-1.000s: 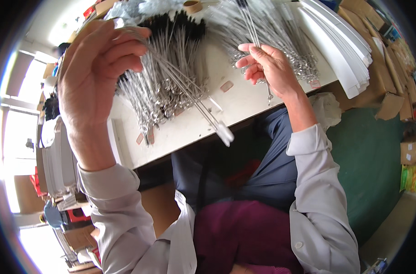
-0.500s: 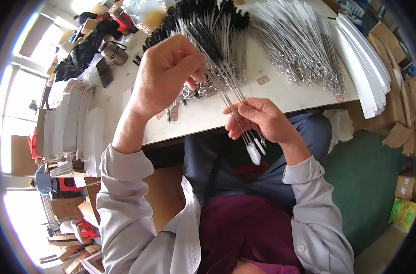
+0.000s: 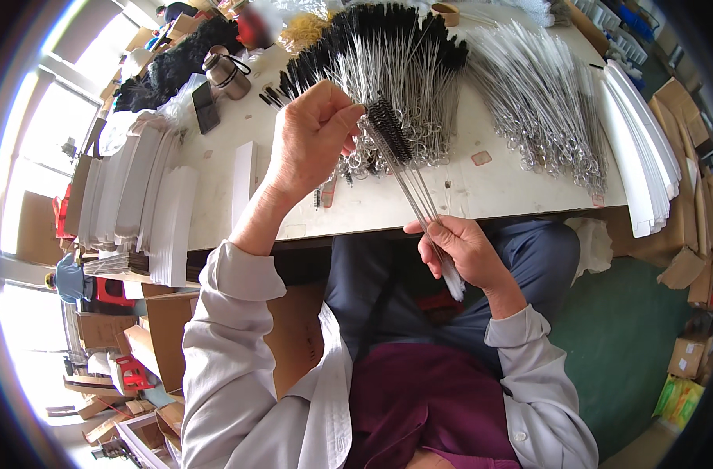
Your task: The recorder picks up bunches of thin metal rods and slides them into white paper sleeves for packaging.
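In front of me, a small bundle of thin wire brushes point(image 3: 391, 131) slants between my hands. Some have black bristles at the upper end, and a white bristled tip shows at the lower end. My right hand point(image 3: 467, 252) is closed round the wire shafts near the white tip. My left hand point(image 3: 313, 137) pinches with thumb and forefinger at the upper end of one of these brushes, beside the black bristles. Behind them on the table lies a big fanned pile of black-bristled brushes point(image 3: 407, 59) with looped wire ends toward me.
A second pile of white-bristled brushes point(image 3: 532, 94) lies to the right, beside stacked white card strips point(image 3: 634, 148). More white card pieces point(image 3: 126, 187) stand at the left. A phone point(image 3: 206, 108) and a steel flask point(image 3: 226, 74) sit at the back left of the table point(image 3: 521, 191).
The bundle's white ends have drawn together in my right hand, and its black bristles now sit lower beside my left fingers. The view has shifted slightly, so both hands appear further right and lower.
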`<move>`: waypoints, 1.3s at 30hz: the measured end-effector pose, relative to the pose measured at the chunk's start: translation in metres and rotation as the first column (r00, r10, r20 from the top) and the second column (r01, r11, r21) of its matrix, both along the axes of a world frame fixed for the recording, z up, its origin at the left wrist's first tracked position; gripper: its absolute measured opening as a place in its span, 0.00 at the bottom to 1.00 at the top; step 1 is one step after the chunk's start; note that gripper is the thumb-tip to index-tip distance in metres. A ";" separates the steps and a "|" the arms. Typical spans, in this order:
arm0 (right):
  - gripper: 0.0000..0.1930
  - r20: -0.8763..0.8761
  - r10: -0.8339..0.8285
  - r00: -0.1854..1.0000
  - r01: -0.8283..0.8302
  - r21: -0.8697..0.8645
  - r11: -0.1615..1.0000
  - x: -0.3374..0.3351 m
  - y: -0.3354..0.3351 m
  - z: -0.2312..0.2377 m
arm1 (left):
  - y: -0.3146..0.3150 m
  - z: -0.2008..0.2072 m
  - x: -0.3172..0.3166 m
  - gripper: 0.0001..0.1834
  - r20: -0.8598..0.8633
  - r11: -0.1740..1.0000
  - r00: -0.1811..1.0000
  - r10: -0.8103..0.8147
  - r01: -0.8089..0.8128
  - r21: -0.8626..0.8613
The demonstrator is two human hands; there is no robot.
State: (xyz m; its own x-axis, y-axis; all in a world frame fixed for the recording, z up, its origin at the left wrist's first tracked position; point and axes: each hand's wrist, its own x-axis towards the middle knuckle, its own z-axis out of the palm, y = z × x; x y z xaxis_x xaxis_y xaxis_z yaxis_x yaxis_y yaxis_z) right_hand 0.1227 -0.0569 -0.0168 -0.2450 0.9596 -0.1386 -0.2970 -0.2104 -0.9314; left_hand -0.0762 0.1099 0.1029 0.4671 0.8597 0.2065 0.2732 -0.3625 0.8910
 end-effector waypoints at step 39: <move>0.21 0.383 -0.065 0.922 0.051 0.047 0.998 -0.033 -0.019 -0.044 | -0.022 -0.094 -0.227 0.27 -0.781 0.783 0.404 0.477 -0.600 0.168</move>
State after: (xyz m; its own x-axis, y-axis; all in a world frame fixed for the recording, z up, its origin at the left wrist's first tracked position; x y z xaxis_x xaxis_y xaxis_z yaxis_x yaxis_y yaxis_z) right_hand 0.0899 -0.0759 -0.0606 -0.1239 0.9764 -0.1769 0.0743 -0.1687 -0.9829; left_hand -0.3035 0.0881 0.0090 -0.1841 0.9782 -0.0965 0.9434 0.2034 0.2621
